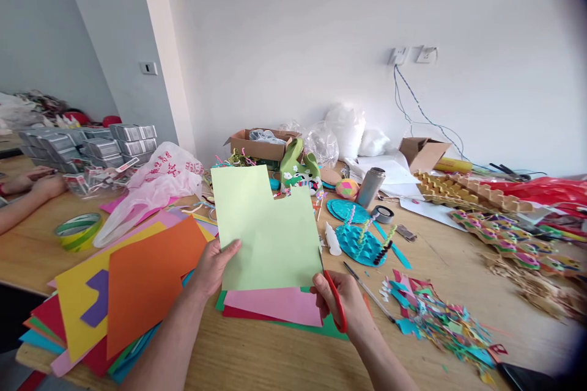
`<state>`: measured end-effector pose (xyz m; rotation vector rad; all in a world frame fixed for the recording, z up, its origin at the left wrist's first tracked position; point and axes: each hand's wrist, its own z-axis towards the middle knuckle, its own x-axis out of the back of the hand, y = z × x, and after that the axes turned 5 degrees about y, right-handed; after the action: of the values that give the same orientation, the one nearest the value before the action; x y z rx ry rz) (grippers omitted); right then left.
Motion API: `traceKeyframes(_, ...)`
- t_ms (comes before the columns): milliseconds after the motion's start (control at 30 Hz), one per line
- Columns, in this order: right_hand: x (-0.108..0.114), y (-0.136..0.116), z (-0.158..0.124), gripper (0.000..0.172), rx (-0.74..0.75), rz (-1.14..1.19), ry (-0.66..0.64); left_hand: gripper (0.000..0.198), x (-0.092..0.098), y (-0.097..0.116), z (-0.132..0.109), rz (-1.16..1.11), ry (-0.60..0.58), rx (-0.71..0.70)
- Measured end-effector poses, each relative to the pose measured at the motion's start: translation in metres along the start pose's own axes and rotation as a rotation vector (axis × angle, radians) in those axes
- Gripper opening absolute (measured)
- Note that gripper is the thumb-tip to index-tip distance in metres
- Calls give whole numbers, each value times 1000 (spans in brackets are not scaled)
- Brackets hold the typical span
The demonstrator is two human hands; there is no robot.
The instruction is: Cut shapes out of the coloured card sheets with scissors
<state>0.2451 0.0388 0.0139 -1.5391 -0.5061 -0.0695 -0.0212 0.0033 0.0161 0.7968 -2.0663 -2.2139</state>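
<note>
A pale green sheet of paper [270,238], with a notch cut out of its top edge, is held up in front of me. My left hand [215,266] pinches its left edge, thumb on the front. In my right hand [342,299] are red-handled scissors [337,302], their blades mostly hidden at the sheet's right edge. The fingers of that hand also touch the lower right corner of the sheet. Beneath it lie pink paper [275,305] and green paper [334,327] on the wooden table [247,357].
Coloured paper [147,287] is piled at left, near a tape roll [79,231] and plastic bag [160,174]. Paper scraps [452,324], a pen [369,290], a white glue bottle [332,239] and blue crafts [362,247] lie at right. Another person's hands [43,183] are at far left.
</note>
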Motion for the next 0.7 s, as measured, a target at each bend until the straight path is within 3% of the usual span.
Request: traceKeyframes(700, -4, -4, -2, 60, -63, 47, 57, 43, 1, -2, 2, -3, -7, 11)
